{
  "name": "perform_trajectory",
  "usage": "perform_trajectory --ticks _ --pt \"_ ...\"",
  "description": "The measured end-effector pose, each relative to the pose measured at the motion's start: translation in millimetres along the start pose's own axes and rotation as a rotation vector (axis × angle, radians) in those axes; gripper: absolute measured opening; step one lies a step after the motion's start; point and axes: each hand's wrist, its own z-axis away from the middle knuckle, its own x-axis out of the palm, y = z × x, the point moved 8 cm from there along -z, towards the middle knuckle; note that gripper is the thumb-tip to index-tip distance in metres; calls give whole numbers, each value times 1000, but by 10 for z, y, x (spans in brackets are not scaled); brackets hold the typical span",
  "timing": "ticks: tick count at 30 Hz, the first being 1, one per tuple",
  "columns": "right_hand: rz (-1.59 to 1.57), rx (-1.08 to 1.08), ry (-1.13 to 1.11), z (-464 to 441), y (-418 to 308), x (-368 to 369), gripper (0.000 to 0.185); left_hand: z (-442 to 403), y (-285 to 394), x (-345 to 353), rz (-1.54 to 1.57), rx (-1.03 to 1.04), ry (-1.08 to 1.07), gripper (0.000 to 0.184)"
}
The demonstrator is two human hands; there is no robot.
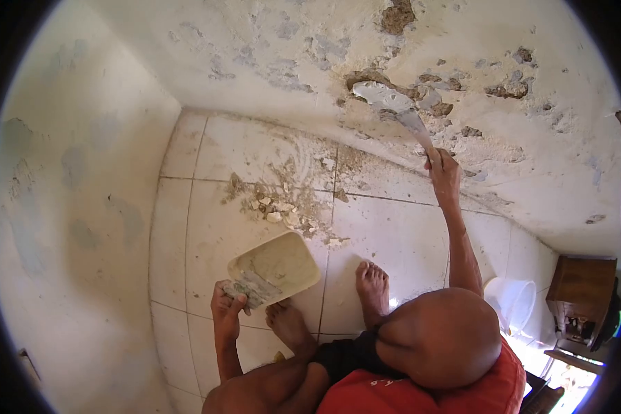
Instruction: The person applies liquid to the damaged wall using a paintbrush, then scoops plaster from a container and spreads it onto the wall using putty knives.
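Note:
My right hand point(444, 172) is closed around the handle of a putty knife point(414, 125), whose blade is against the damaged wall point(310, 103). A lump of white filler point(381, 95) lies at the blade's far end, over a broken hollow in the plaster. Low on the left, my left hand point(228, 301) grips the near corner of a cream plastic tub point(298, 265). Inside the tub, near my thumb, is a grey, filler-smeared flat piece point(259, 281); I cannot tell whether it is a second blade or only filler.
Plaster chips and dust point(279, 207) litter the white floor tiles point(386, 221) below the wall. Several more holes point(509, 88) pit the plaster. My bare feet point(372, 283) are close to the tub. A white bucket point(514, 300) and a wooden cabinet point(581, 293) stand at the right.

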Motion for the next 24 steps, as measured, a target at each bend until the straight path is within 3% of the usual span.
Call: perform_trajectory --ticks 5,8,10,12,14,15,16,19,24 --pt "136 70 -9 494 71 -247 32 -100 -29 -14 18 68 34 31" --pt "175 -16 -136 690 -367 -195 29 -139 -91 17 32 83 99 31" --pt "24 -159 -322 643 -838 -77 29 -166 -23 87 68 113 102 31" --pt "29 -126 -353 516 -1079 -114 23 -153 -17 99 68 104 95 31" --pt "394 -478 -249 421 -1434 -225 19 -145 -74 107 89 95 95 30" --pt "450 -399 -352 353 -1541 -278 22 -132 -108 78 86 108 87 30" --pt "460 -548 -367 331 -1705 -345 27 -112 -149 65 85 117 80 30" --pt "740 -686 -396 258 -2090 -479 26 -94 -182 72 113 99 99 30" --pt "1370 -1116 -444 322 -2480 -330 47 -111 -214 107 116 92 119 31"
